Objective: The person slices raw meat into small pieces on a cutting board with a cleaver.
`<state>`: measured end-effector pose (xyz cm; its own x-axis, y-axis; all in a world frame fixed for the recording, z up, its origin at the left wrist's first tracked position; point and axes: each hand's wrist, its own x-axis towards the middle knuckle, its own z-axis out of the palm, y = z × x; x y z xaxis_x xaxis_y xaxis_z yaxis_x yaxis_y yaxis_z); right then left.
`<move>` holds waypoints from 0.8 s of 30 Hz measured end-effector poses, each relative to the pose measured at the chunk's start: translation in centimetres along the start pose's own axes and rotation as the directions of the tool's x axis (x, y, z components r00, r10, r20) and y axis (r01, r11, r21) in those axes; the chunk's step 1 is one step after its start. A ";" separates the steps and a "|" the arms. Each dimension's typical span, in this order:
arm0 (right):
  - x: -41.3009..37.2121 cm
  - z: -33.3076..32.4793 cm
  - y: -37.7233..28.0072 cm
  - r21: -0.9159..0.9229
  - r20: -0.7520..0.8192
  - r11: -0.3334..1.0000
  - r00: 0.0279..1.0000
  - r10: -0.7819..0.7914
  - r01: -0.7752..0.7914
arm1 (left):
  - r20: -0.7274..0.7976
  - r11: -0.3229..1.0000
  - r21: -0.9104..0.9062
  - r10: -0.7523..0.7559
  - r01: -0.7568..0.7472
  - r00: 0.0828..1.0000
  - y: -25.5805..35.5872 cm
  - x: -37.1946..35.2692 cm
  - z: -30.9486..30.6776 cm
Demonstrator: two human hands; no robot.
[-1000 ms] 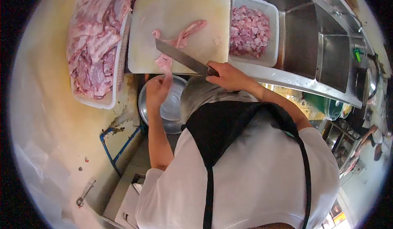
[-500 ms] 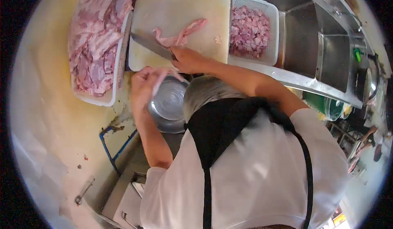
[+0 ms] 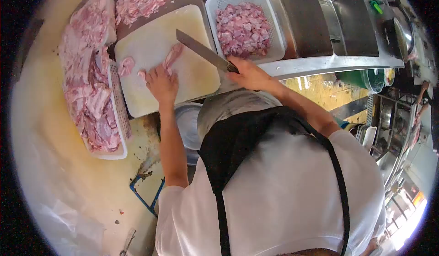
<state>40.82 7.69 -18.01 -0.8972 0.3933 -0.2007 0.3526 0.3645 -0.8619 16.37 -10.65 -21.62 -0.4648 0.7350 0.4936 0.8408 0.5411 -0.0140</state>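
My left hand [image 3: 162, 86] is over the white cutting board [image 3: 194, 80], its fingers spread and touching the near end of a strip of meat [image 3: 173, 57]. Left of the fingers lies a smaller piece of meat [image 3: 126, 67], and a little pink bit shows by the fingertips. My right hand [image 3: 250, 74] grips the dark handle of a large knife [image 3: 201, 50]. The blade points up and left, above the right part of the board. Just beyond the right hand, diced meat [image 3: 242, 29] fills much of a white perforated basket [image 3: 276, 45].
A long white basket [image 3: 120, 102] heaped with large meat slabs [image 3: 87, 86] stands left of the board. Trimmings [image 3: 142, 0] are piled behind it. A metal bowl [image 3: 188, 125] sits below the board's near edge. Steel sink basins [image 3: 306, 22] are at right.
My left hand has moved from above the metal bowl up onto the board, and the strip it held is no longer in it. My right hand has carried the knife rightward. The camera view has shifted.
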 end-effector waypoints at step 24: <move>-0.7 2.0 -0.6 0.174 -0.180 0.961 0.952 0.246 -0.215 | 0.745 0.147 -0.650 -0.070 0.746 0.663 -1.8 11.9 -7.4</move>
<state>40.69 5.55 -18.31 -0.7201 0.6162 -0.3190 0.4856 0.1192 -0.8660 11.39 -5.84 -9.31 -0.5734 0.7542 -0.3200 -0.0426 0.3626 0.9310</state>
